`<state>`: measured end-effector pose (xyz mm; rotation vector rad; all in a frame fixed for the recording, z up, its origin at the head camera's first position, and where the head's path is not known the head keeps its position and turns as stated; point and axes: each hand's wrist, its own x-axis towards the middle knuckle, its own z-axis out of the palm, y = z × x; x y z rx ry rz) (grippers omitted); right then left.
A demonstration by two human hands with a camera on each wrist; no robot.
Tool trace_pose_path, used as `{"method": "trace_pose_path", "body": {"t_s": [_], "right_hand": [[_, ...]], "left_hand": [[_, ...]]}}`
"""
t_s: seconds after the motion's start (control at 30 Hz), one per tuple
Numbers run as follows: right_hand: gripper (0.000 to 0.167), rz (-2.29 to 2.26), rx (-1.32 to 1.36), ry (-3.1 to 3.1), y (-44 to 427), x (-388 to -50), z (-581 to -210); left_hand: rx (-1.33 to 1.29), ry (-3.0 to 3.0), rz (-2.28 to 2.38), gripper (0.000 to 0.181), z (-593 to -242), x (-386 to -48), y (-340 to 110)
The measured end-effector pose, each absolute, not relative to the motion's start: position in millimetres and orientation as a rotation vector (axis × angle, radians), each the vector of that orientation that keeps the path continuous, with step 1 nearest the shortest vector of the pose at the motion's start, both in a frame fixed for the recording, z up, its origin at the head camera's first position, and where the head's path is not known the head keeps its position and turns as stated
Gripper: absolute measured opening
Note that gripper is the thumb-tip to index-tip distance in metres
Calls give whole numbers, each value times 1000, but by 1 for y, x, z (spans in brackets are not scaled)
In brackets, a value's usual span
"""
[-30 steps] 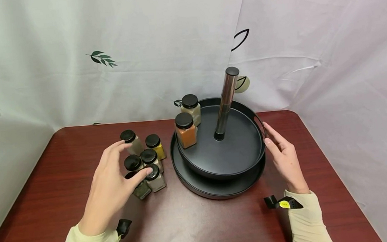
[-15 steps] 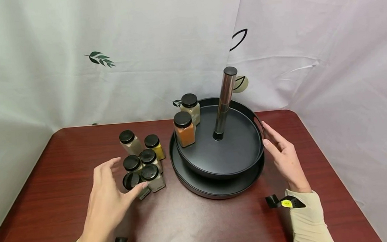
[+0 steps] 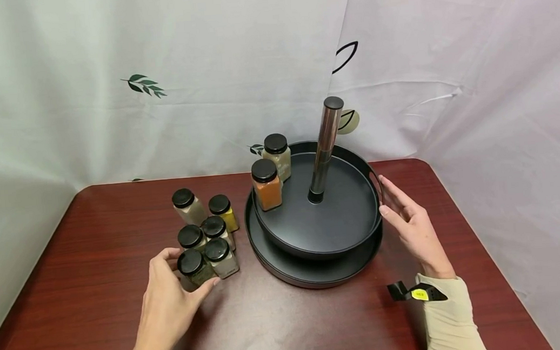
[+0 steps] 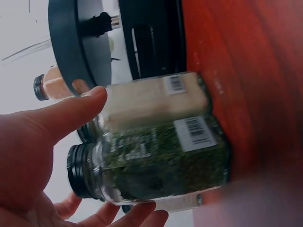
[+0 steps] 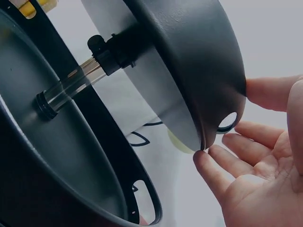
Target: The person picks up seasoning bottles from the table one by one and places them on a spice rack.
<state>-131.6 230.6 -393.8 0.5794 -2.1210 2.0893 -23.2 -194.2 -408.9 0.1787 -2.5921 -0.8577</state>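
My left hand (image 3: 169, 307) is spread about a black-lidded glass jar of green herbs (image 3: 196, 267) at the front of a cluster of spice jars. In the left wrist view, its fingers lie along one side of the herb jar (image 4: 161, 163), while the thumb is apart from it, over a pale-filled jar (image 4: 147, 101). My right hand (image 3: 413, 236) touches the right side of a black round two-tier stand's upper tray (image 3: 346, 214) with extended fingers. The right wrist view has those fingers against the tray's outer wall (image 5: 203, 52), beside its oval cutout.
An orange spice jar (image 3: 268, 192) and a pale one (image 3: 279, 161) stand on the upper tray's left edge. Behind the herb jar are a yellow-filled jar (image 3: 226, 214) and several others. A tall shiny post (image 3: 325, 144) rises from the stand. Patterned white cloth (image 3: 204, 66) hangs behind the table.
My left hand has come down and toward me, from above the cluster to around the front herb jar. My right hand stays at the tray; the jars on it have shifted very slightly.
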Motion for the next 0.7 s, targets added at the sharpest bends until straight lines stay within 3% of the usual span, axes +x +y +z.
{"method": "trace_pose_path", "body": {"t_s": [0.7], "right_hand": [[65,2187,539,-2144,235,-129,-391]], "left_hand": [[326,-2580,-945,85,-427,-28,-188]]}}
